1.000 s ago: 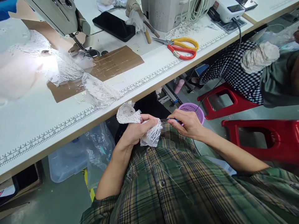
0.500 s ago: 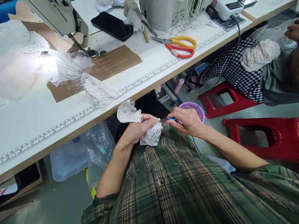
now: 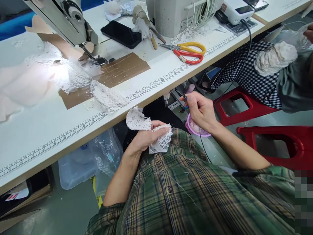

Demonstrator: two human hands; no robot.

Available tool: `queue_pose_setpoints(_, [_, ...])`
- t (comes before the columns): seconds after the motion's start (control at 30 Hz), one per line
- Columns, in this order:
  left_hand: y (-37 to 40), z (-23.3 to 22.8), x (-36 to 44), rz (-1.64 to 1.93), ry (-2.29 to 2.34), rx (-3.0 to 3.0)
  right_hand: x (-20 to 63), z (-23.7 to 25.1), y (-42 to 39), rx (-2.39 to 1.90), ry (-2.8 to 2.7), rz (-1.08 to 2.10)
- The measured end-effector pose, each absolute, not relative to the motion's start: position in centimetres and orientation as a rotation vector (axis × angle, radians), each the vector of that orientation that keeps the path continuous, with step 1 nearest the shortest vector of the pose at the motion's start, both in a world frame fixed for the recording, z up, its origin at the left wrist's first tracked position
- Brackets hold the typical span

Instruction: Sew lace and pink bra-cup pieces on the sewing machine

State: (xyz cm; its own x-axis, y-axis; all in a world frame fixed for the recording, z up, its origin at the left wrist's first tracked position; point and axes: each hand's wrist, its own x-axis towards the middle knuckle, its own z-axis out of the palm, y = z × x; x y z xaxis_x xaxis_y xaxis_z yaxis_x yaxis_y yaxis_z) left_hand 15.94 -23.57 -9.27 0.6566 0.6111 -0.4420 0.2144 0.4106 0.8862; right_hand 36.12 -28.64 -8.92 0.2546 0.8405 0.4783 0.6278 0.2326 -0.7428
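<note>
The left hand has its fingers clamped on the lace piece; the right hand, lifted well clear, pinches a small blue-handled tool, so trimming looks paused, unfinished.

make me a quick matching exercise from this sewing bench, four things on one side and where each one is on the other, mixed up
Things:
1. lace piece
2. scissors
3. black phone
4. purple basket

Places:
A. on the floor, below the right hand
B. on the table, near its front edge
C. in the left hand
D. on the table, behind the brown cardboard

Pairs: 1-C, 2-B, 3-D, 4-A
</note>
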Motion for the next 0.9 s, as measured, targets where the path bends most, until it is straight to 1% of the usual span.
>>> queue_pose_setpoints(0.13, [-24.8,-8.4,15.9,0.338,0.887,1.276,36.7,-5.5,-24.4,-1.514,-1.619,-0.062])
queue_pose_setpoints(0.2, [-25.3,-6.9,15.0,0.301,0.852,1.389,36.7,-4.1,-21.9,-1.588,-1.691,-0.166])
queue_pose_setpoints(0.27, [-25.4,-4.4,13.2,0.201,0.762,1.53,36.4,-3.3,-19.4,-1.665,-1.756,-0.249])
queue_pose_setpoints(0.37, [-25.0,0.3,9.2,0.001,0.683,1.758,36.1,-3.4,-16.2,-1.769,-1.866,-0.332])
queue_pose_setpoints(0.43, [-24.3,3.0,6.4,-0.08,0.746,1.887,36.0,-4.0,-15.0,-1.831,-1.924,-0.322])
queue_pose_setpoints(0.5, [-23.3,4.4,4.4,-0.102,0.866,1.965,36.1,-4.7,-14.4,-1.863,-1.93,-0.272])
queue_pose_setpoints(0.6, [-21.7,3.6,3.4,0.009,0.977,1.915,36.6,-5.3,-14.1,-1.79,-1.93,-0.206])
queue_pose_setpoints(0.7, [-20.9,0.8,4.7,0.252,0.969,1.743,36.7,-5.0,-14.3,-1.644,-1.912,-0.126])
queue_pose_setpoints(0.77, [-21.0,-1.1,6.0,0.388,0.903,1.629,36.2,-4.5,-15.5,-1.565,-1.771,-0.04])
queue_pose_setpoints(0.83, [-21.6,-2.6,7.5,0.445,0.808,1.528,35.1,-4.2,-17.6,-1.491,-1.582,0.119])
queue_pose_setpoints(0.9, [-22.3,-3.8,8.9,0.465,0.749,1.429,33.7,-4.4,-20.4,-1.413,-1.492,0.375])
